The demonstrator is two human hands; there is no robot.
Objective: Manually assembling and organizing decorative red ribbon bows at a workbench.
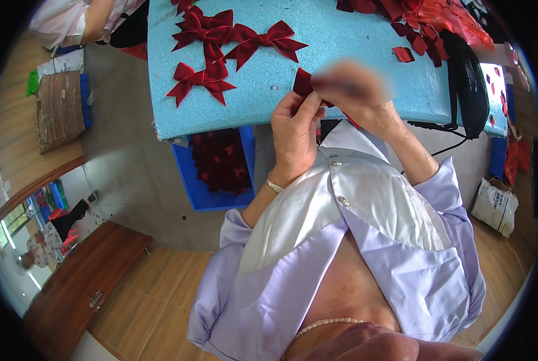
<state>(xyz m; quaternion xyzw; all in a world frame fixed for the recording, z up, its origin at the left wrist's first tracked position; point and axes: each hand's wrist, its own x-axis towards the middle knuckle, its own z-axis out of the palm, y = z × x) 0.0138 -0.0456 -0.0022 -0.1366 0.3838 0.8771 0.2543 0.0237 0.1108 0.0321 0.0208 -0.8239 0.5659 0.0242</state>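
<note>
My left hand (296,123) is closed, with thumb and fingers pinching a dark red velvet ribbon (302,82) above the near edge of the table. Right beside it, my right hand (365,99) meets the same ribbon. A blur covers its fingers, so their grip cannot be made out. A red strip shows below the hands. On the table to the left lie several finished velvet bows, among them a near bow (201,83) and a bow to its right (266,41).
The table has a light blue speckled top (341,30). Loose red pieces (425,45) and a red plastic bag (455,21) lie at the far right, near a black object (466,84). A blue bin (187,174) of red pieces stands under the table. Another person's arm (97,21) shows at upper left.
</note>
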